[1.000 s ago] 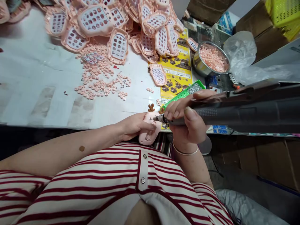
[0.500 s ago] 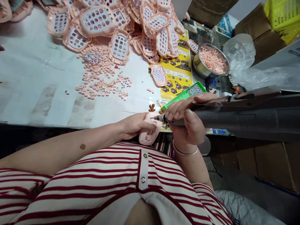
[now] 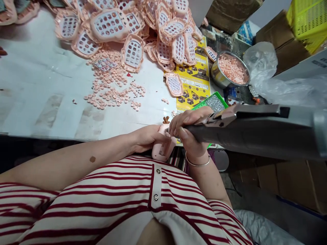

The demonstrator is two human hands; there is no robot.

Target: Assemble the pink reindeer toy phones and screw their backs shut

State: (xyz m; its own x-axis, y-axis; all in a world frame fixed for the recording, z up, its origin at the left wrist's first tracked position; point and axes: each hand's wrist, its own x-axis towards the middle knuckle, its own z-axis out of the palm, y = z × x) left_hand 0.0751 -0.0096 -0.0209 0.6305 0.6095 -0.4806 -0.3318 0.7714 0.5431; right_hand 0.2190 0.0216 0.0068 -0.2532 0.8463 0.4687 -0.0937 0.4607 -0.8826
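My left hand (image 3: 146, 137) grips a pink plastic toy shell (image 3: 161, 148) with small brown antlers at the table's front edge. My right hand (image 3: 190, 131) is wrapped around a dark electric screwdriver (image 3: 252, 134), whose long body runs off to the right. The screwdriver's tip is hidden behind my right fingers, down against the shell. A green tray of small screws (image 3: 213, 102) lies just behind my right hand.
A heap of pink keypad shells (image 3: 143, 30) fills the back of the white table (image 3: 38, 85). Loose pink buttons (image 3: 109, 88) are scattered mid-table. A metal bowl of pink parts (image 3: 230, 69) stands at the right, with a yellow printed sheet (image 3: 195, 83), plastic bags and cardboard boxes nearby.
My right hand has tilted the screwdriver so its body rises toward the camera and the tip, seen earlier, is now hidden by my fingers. The left hand keeps the shell in place.
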